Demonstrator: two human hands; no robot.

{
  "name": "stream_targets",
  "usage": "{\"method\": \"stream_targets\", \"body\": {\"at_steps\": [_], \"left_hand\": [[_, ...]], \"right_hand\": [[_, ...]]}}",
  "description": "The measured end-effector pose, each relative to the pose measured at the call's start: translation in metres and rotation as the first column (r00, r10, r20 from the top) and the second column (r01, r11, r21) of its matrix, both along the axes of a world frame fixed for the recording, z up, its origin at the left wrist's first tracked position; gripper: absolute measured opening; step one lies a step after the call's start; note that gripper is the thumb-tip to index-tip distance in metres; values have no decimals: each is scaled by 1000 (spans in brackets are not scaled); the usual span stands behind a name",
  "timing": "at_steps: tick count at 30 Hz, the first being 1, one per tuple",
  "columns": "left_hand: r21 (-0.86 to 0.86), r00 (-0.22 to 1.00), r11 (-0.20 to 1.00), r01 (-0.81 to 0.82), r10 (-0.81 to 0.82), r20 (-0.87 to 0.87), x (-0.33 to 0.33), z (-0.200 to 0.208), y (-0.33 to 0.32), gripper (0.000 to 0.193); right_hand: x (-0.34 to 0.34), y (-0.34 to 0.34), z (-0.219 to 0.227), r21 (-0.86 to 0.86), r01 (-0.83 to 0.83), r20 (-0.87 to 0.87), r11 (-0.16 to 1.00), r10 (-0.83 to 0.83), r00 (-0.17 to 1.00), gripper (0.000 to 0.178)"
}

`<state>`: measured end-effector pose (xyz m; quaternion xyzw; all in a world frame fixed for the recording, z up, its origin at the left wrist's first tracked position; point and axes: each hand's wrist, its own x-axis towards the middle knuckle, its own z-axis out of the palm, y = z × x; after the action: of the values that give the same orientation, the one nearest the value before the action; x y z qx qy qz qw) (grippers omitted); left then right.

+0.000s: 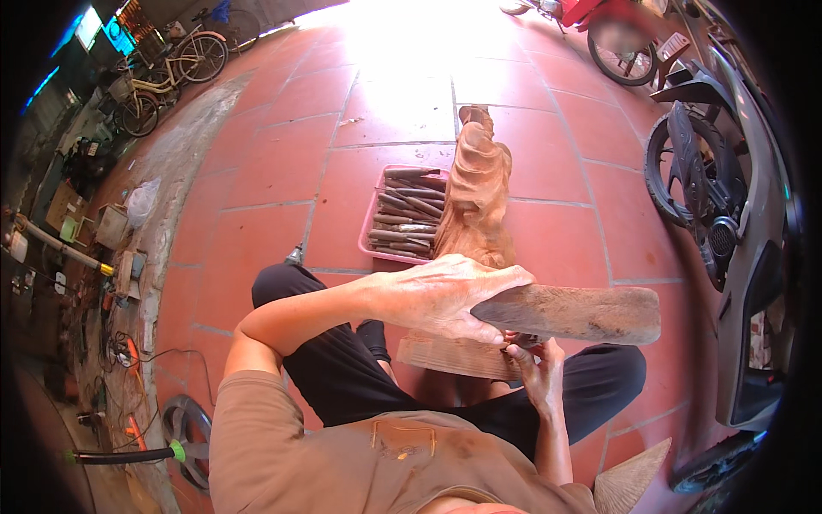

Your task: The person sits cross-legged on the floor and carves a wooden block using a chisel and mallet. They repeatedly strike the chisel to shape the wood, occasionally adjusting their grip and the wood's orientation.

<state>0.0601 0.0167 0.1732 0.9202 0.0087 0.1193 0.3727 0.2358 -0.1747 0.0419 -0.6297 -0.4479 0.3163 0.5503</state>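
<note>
My left hand (pixel 454 291) is closed around the left end of a flat, worn wooden club (pixel 582 313), which points to the right. Just below it, my right hand (pixel 541 370) has its fingers closed on a small dark piece, mostly hidden by the club, so I cannot make out what it is. A carved wooden statue (pixel 475 188) with flowing folds lies lengthwise in front of me. Its pale base (pixel 454 355) is between my legs, under my hands. Left of the statue and against it, a pink tray (pixel 370 224) holds several chisel-like tools (pixel 409 206).
I sit on red floor tiles (pixel 265 171). A motorbike (pixel 719 197) stands close on the right, and a red one (pixel 608 34) farther back. Bicycles (pixel 184 64) lean at the far left. Cables, tools and a fan-like wheel (pixel 187 428) crowd the left edge. A conical hat (pixel 632 480) lies behind right.
</note>
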Motion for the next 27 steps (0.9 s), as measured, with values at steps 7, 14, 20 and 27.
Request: {"method": "stream_targets", "body": {"at_steps": [7,14,20,27], "left_hand": [[145,990,985,88,-70,-122,-1,-8,3,63],[7,990,1000,25,-24,-142,0,1,-1,74],[184,991,983,10,15,-134,0,-22,11,76],[60,967,969,-241,234,103,0,-28,12,71]], "right_hand": [[7,-11,-16,-52,-10,205,999,21,978,21],[-1,-4,-2,46,17,103,999,-21,994,21],[9,-5,-20,-21,4,222,1000,1,975,24],[8,-5,-10,28,-23,-124,999,27,992,32]]}}
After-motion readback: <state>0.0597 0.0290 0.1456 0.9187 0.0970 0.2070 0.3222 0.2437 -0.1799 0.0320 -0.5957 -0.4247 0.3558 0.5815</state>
